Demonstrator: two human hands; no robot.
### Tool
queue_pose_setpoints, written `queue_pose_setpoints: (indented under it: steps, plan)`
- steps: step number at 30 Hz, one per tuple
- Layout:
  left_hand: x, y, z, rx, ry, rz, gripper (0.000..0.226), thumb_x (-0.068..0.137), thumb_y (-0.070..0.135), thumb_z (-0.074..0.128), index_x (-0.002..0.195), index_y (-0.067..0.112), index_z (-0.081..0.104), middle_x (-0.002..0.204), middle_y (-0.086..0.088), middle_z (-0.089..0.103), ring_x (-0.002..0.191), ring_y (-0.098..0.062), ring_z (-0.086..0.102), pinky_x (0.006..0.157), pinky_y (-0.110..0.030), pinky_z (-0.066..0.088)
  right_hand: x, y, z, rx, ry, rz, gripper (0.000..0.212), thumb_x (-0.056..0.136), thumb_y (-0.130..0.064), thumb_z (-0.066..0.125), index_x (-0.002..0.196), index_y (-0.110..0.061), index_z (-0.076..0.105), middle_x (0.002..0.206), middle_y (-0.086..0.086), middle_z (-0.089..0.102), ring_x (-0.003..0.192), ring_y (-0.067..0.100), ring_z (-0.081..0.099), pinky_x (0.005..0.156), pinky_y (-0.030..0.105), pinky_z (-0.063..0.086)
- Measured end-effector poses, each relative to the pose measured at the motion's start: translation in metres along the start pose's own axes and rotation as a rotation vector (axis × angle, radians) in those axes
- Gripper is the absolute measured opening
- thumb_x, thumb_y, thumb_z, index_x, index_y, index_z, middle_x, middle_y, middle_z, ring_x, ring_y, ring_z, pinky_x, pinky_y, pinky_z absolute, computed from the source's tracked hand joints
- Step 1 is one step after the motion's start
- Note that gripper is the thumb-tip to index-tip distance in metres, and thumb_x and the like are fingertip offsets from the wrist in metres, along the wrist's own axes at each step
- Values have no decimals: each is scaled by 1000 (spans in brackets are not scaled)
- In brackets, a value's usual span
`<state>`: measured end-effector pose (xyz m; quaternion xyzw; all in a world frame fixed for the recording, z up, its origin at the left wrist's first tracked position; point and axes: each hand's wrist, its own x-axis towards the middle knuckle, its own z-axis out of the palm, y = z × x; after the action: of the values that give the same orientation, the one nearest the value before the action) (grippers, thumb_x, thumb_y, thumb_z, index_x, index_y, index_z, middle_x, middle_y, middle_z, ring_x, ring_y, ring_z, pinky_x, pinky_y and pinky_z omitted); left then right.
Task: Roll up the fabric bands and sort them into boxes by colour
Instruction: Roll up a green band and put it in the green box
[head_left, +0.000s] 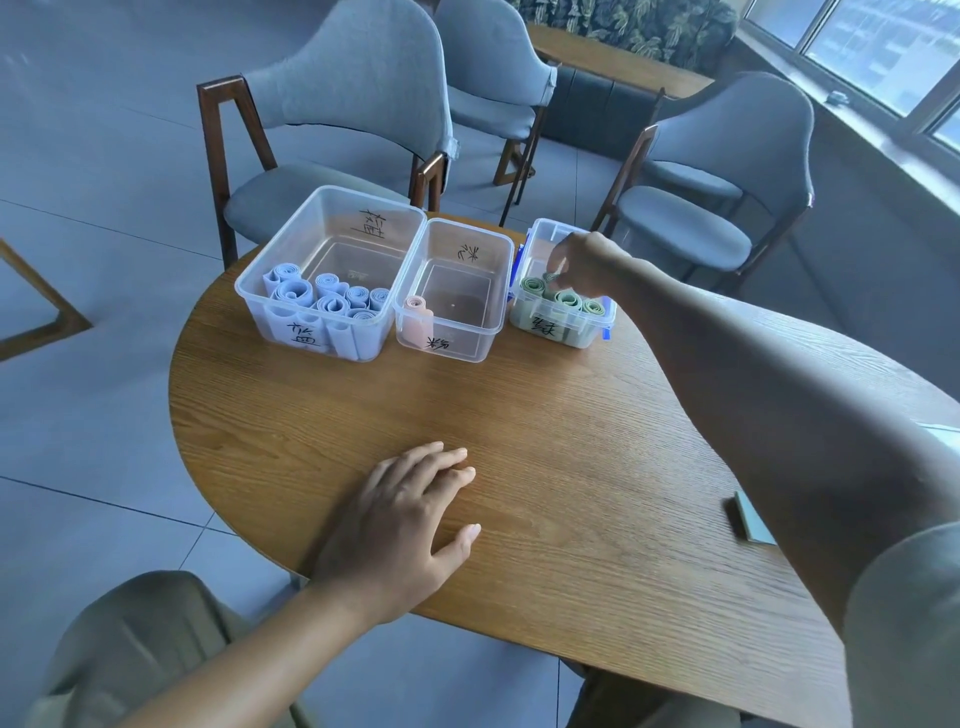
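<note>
Right hand (576, 265) reaches over the green box (563, 317), fingers curled round the top of a green roll (549, 280) and apparently setting it down among three other green rolls (569, 300) standing on end inside. Whether the roll is let go yet can't be told; thumb and fingertips hide its top. Standing rolls upright looks deliberate: they pack tight and each spiral shows from above.

Left of the green box, touching it or nearly so, sits the pink box (454, 291), w/ a single pink roll (417, 322) leaning in its near-left corner, the rest of the floor bare. Left again, the blue box (327, 270), largest of the three, holds a cluster of blue rolls (327, 304) crowded along its near wall. All three are clear plastic w/ handwritten marker labels on the front, so colour can be checked at a glance. They line the far edge of the round wooden surface (545, 441), leaving the near part free, prob. as rolling space.

Left hand (400, 525) lies flat on the surface, well in front of the green box, fingers straight, holding nothing; likely steadying the body during the reach.

Right of the arm, near the surface's edge, a small flat greenish piece (750, 519) shows, partly hidden; could be a band still to roll, can't say for sure. No other loose bands seen, so sorting looks close to done.
</note>
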<state>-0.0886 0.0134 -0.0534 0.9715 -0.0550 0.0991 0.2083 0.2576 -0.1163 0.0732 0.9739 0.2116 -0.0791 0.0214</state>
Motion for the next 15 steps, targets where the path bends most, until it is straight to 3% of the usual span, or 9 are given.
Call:
queue_pose_setpoints:
  steps: [7,11,15]
  plan:
    - [0,0,0,-9,1,-2,50,92,56,50,133,29,59,145,15,48,142,-7,34,113,-32,33,2,-2,2,-11,15,10,30,88,-33,75,116,-24,69,104,4,73,90,24,69,79,32,56]
    - [0,0,0,-6,-1,-4,50,92,56,49,133,29,58,145,16,47,142,-7,34,113,-30,30,5,-1,-1,0,18,29,32,86,-29,77,115,-18,71,103,5,73,89,24,69,84,36,58]
    - [0,0,0,0,-6,-5,51,92,56,49,134,30,58,146,17,47,142,-7,33,114,-29,28,5,-1,-10,-57,-23,-14,33,92,-17,69,123,-7,66,121,16,66,91,24,51,92,39,48]
